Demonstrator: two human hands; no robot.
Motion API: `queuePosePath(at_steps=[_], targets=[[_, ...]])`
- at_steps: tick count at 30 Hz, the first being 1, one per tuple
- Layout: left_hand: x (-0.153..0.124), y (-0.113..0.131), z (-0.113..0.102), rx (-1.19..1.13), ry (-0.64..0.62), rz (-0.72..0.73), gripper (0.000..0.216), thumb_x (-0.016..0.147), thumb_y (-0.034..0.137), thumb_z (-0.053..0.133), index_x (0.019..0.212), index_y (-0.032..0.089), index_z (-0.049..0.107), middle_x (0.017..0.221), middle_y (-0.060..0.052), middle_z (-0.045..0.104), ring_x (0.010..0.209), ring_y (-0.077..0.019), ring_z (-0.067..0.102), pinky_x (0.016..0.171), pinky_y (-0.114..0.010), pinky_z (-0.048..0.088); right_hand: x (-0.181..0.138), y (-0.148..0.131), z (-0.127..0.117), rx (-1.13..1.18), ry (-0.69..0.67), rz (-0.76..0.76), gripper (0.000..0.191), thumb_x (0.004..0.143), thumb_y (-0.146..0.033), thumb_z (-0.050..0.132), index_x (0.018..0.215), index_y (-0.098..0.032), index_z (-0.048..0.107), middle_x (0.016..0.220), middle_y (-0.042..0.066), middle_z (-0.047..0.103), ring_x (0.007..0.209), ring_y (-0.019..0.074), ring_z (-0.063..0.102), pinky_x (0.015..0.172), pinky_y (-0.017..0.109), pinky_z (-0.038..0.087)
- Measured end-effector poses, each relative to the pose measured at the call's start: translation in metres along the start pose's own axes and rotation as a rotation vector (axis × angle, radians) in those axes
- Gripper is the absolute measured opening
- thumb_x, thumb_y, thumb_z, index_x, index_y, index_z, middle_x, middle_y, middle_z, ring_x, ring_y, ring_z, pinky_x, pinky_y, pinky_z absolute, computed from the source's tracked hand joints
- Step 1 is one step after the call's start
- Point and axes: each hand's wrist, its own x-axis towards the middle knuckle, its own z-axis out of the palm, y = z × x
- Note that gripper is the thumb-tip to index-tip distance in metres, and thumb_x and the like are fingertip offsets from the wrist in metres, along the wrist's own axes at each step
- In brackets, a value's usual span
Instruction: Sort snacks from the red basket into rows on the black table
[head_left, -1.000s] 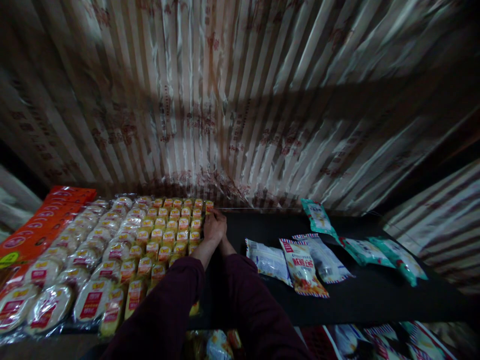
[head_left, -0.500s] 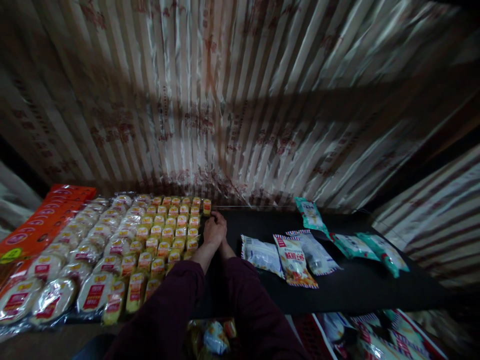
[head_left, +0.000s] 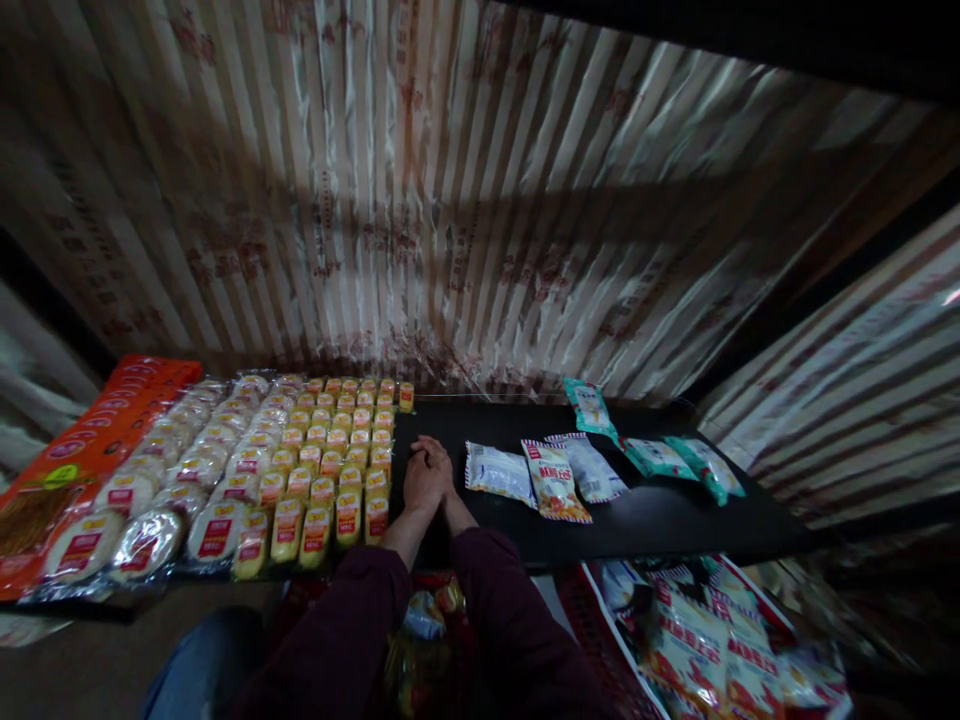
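My left hand (head_left: 423, 486) and my right hand (head_left: 441, 462) are folded together over the black shelf (head_left: 450, 425). Their fingers look closed against each other, with nothing visible between them. Just left of them, several rows of small yellow packaged cakes (head_left: 347, 517) run from front to back. One yellow cake (head_left: 406, 397) sits at the far right of the back row. To the right of my hands, a white snack bag (head_left: 500, 473) lies near a red-and-white snack bag (head_left: 556, 480).
Round wrapped cakes (head_left: 219, 530) and orange packets (head_left: 94, 435) fill the shelf's left. Teal bags (head_left: 656, 458) lie toward the right. Below the front edge are a red crate (head_left: 611, 640) of snack bags and more packages (head_left: 425, 615). A striped, wrinkled sheet (head_left: 450, 200) hangs behind.
The camera view has shifted, bringing more of the lower crate into sight. My hands stay together and now appear slightly nearer the shelf's front, farther from the back-row cake.
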Motion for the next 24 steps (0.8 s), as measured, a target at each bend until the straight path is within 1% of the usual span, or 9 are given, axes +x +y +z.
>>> queuePosePath(at_steps=[2,5,8,11,14,16,18,21,24], targets=[[-0.024,-0.006,-0.011,0.012,0.028,-0.041,0.043,0.087,0.016,0.033,0.121,0.007,0.057,0.121,-0.023,0.059,0.122,-0.0348,0.05,0.102,-0.052,0.038,-0.015,-0.005,-0.004,0.027,-0.011,0.029,0.037,0.078,-0.011,0.04,0.088,-0.02,0.074,0.103,0.007,0.071,0.107,0.0205,0.061,0.094,0.034,0.047],[-0.069,-0.02,-0.028,0.029,0.057,-0.085,0.043,0.09,0.021,0.027,0.119,0.007,0.057,0.119,-0.021,0.061,0.118,-0.0287,0.054,0.102,-0.045,0.041,-0.045,-0.015,-0.011,0.047,-0.046,0.018,0.034,0.078,-0.012,0.043,0.092,-0.019,0.073,0.118,0.008,0.066,0.116,0.0203,0.055,0.099,0.035,0.044],[-0.113,-0.026,-0.041,0.081,0.123,-0.003,0.046,0.093,0.026,0.024,0.12,0.008,0.056,0.126,-0.018,0.058,0.125,-0.0259,0.049,0.108,-0.043,0.036,-0.078,-0.023,-0.016,0.044,-0.096,-0.014,0.035,0.076,-0.012,0.047,0.099,-0.021,0.071,0.126,0.007,0.062,0.123,0.0199,0.05,0.106,0.038,0.039],[-0.147,-0.023,-0.047,0.138,0.131,0.058,0.045,0.093,0.027,0.025,0.122,0.011,0.056,0.128,-0.016,0.058,0.125,-0.0246,0.048,0.11,-0.042,0.035,-0.106,-0.027,-0.019,0.072,-0.107,0.0,0.04,0.074,-0.011,0.046,0.103,-0.024,0.07,0.123,0.004,0.064,0.125,0.0185,0.048,0.11,0.039,0.036],[-0.17,-0.017,-0.049,0.19,0.092,0.048,0.045,0.093,0.025,0.026,0.123,0.007,0.054,0.13,-0.019,0.055,0.126,-0.0258,0.047,0.11,-0.042,0.034,-0.128,-0.028,-0.023,0.104,-0.124,0.059,0.041,0.075,-0.01,0.043,0.1,-0.026,0.071,0.119,0.003,0.066,0.122,0.0174,0.05,0.109,0.034,0.037],[-0.181,-0.014,-0.05,0.21,0.058,0.056,0.045,0.093,0.025,0.027,0.124,0.007,0.053,0.13,-0.019,0.055,0.125,-0.0263,0.047,0.109,-0.043,0.034,-0.141,-0.029,-0.026,0.11,-0.103,0.078,0.041,0.076,-0.011,0.041,0.101,-0.025,0.07,0.121,0.003,0.065,0.121,0.0176,0.05,0.111,0.034,0.035],[-0.189,-0.013,-0.052,0.218,0.037,0.088,0.044,0.093,0.026,0.028,0.125,0.009,0.053,0.129,-0.017,0.056,0.124,-0.0258,0.047,0.108,-0.043,0.035,-0.153,-0.033,-0.029,0.117,-0.066,0.071,0.041,0.076,-0.011,0.04,0.101,-0.023,0.07,0.12,0.004,0.064,0.12,0.018,0.05,0.111,0.035,0.035],[-0.2,-0.013,-0.055,0.209,0.019,0.135,0.044,0.092,0.027,0.028,0.124,0.009,0.053,0.129,-0.017,0.056,0.124,-0.0245,0.047,0.108,-0.041,0.036,-0.17,-0.04,-0.033,0.125,-0.014,0.048,0.04,0.076,-0.011,0.04,0.101,-0.023,0.069,0.116,0.005,0.066,0.115,0.0182,0.053,0.108,0.037,0.037],[-0.215,-0.018,-0.058,0.186,-0.046,0.163,0.044,0.092,0.027,0.027,0.122,0.01,0.054,0.13,-0.017,0.055,0.125,-0.0237,0.047,0.109,-0.041,0.036,-0.193,-0.048,-0.032,0.106,0.029,0.031,0.039,0.077,-0.011,0.042,0.105,-0.023,0.067,0.116,0.005,0.064,0.115,0.0187,0.052,0.108,0.039,0.037]])
